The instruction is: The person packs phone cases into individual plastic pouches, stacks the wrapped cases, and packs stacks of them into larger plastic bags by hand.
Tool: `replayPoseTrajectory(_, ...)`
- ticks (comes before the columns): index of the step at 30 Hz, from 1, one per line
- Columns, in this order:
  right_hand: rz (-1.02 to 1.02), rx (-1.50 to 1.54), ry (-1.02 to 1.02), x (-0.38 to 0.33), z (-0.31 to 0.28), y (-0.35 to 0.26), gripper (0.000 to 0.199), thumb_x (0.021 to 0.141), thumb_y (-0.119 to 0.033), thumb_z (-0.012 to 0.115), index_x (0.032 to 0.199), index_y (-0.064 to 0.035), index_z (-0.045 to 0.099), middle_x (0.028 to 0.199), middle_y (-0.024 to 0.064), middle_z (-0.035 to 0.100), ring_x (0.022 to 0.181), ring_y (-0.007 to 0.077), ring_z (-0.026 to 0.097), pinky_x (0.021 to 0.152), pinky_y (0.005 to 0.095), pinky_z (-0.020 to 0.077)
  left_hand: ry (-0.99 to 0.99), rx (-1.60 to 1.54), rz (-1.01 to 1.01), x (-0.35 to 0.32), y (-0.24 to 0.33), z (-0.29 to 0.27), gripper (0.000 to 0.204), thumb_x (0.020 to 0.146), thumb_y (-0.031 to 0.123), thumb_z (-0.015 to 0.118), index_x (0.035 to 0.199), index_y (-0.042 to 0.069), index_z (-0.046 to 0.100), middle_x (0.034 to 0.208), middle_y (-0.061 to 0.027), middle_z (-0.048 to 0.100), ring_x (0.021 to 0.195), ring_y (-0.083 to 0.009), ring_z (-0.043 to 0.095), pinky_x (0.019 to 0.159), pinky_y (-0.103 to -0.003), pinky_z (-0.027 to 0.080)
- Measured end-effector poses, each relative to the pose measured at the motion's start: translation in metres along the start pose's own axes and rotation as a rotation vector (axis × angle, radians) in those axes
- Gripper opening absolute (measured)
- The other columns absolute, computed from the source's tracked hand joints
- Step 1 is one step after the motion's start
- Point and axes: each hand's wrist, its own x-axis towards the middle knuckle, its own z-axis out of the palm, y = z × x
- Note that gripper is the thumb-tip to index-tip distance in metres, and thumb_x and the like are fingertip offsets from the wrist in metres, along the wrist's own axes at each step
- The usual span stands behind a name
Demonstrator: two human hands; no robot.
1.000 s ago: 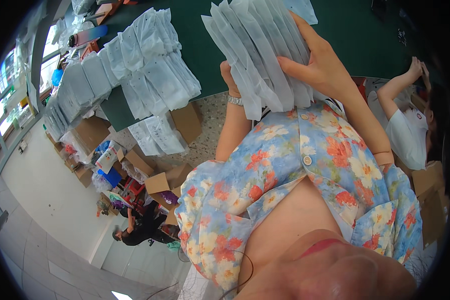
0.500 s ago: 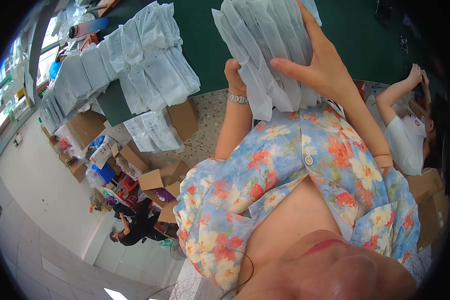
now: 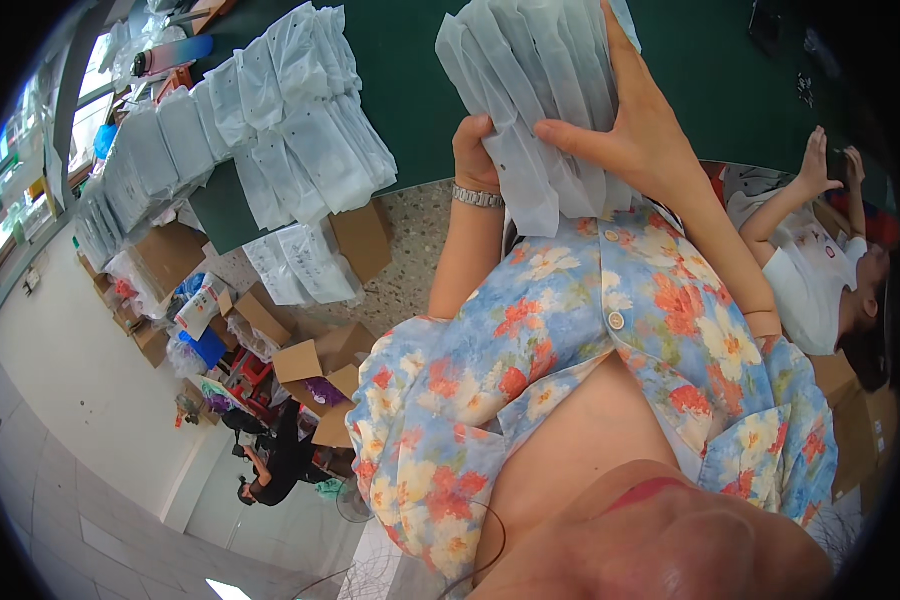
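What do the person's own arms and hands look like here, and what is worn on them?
Both forearms are bare, with no gloves. The left hand has a silver metal-link watch at the wrist. The right hand wears nothing visible. The short-sleeved blouse is light blue with orange and white flowers.

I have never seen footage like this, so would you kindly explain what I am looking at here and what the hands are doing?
This is one wide fisheye view from a camera worn on a person's head, looking down, so edges bend. There is no machine, only two bare hands. The left hand, with a wristwatch, grips a stack of pale translucent bags from beneath, while the right hand presses flat on top. Below is a green table bearing rows of more bags. Cardboard boxes sit on the floor, and another person is at the right.
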Motion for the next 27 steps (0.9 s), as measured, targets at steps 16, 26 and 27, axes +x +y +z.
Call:
replayPoseTrajectory(16, 0.106, 0.368, -0.133, 0.029, 0.065, 0.098, 0.125, 0.065, -0.050, 0.076, 0.147, 0.0126, 0.005, 0.148, 0.0338, 0.024, 0.140, 0.0389, 0.029, 0.113, 0.0379, 0.0286, 0.490, 0.240, -0.123, -0.015, -0.004, -0.001, 0.060, 0.084, 0.030, 0.059, 0.132, -0.005, 0.045, 0.126, -0.0178, 0.058, 0.112, -0.0298, 0.060, 0.098, -0.040, 0.048)
replayPoseTrajectory(26, 0.347, 0.404, 0.179, 0.086, 0.055, 0.200, 0.097, 0.072, -0.057, 0.074, 0.139, 0.0024, 0.038, 0.138, 0.0218, 0.046, 0.130, 0.0317, 0.042, 0.106, 0.0379, 0.0359, 0.628, 0.258, -0.054, 0.002, -0.005, -0.013, 0.054, 0.081, 0.032, 0.060, 0.123, -0.001, 0.053, 0.113, -0.0147, 0.064, 0.100, -0.0287, 0.065, 0.089, -0.041, 0.053)
replayPoseTrajectory(27, 0.356, 0.309, 0.430, 0.102, 0.041, 0.225, 0.091, 0.071, -0.060, 0.072, 0.133, 0.0008, 0.045, 0.137, 0.0235, 0.046, 0.129, 0.0361, 0.042, 0.104, 0.0405, 0.0376, 0.657, 0.314, -0.014, 0.009, -0.006, -0.012, 0.052, 0.080, 0.031, 0.062, 0.121, 0.000, 0.055, 0.110, -0.0139, 0.065, 0.098, -0.0282, 0.065, 0.087, -0.041, 0.054)
